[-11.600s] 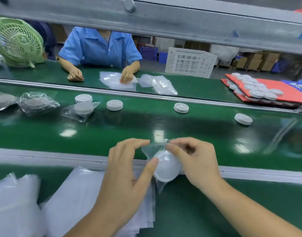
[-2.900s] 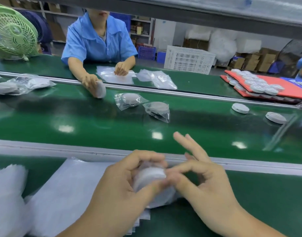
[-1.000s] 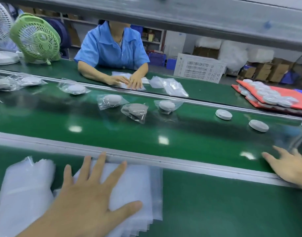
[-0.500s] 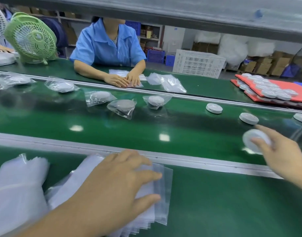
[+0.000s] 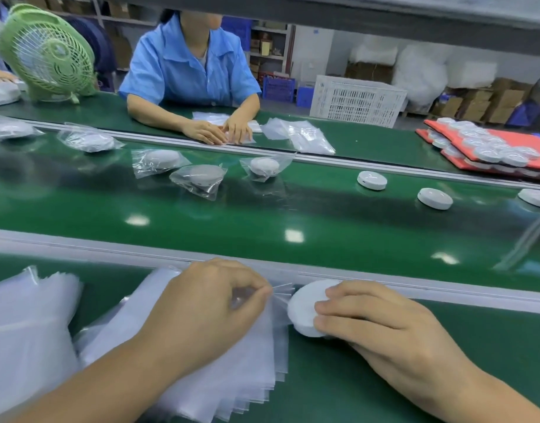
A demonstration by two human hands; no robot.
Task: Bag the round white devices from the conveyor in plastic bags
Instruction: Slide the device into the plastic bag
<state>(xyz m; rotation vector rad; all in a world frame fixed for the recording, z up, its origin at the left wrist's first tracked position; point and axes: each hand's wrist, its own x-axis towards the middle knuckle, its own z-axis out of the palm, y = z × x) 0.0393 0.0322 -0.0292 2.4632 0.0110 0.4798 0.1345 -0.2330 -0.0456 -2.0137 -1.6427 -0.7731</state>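
Half a second ago the round white device (image 5: 305,309) was being lifted off the right part of the conveyor (image 5: 262,215). It is now on the near side of the rail (image 5: 445,288), over the table (image 5: 339,377) at the middle of its far edge. The right hand (image 5: 384,331) grips it, fingers (image 5: 348,306) curled round its right side.

The left hand (image 5: 201,309), which then lay flat on the bag stack (image 5: 247,361), has closed. Its fingertips (image 5: 258,290) now pinch the far right corner of the top bag (image 5: 279,300), puckering the film. So fetching is done and, in my judgement, opening the bag and slipping the device in is the step at hand.

The device is a disc with no long axis. It is tipped up on its rim, broad face turned left and up, towards the pinched bag edge it just touches. The bags fan out with their free edges towards the device.

A second heap of bags (image 5: 27,325) lies at the table's left end. On the conveyor, bagged devices (image 5: 201,178) ride at left and bare devices (image 5: 372,180) at right, awaiting bags.
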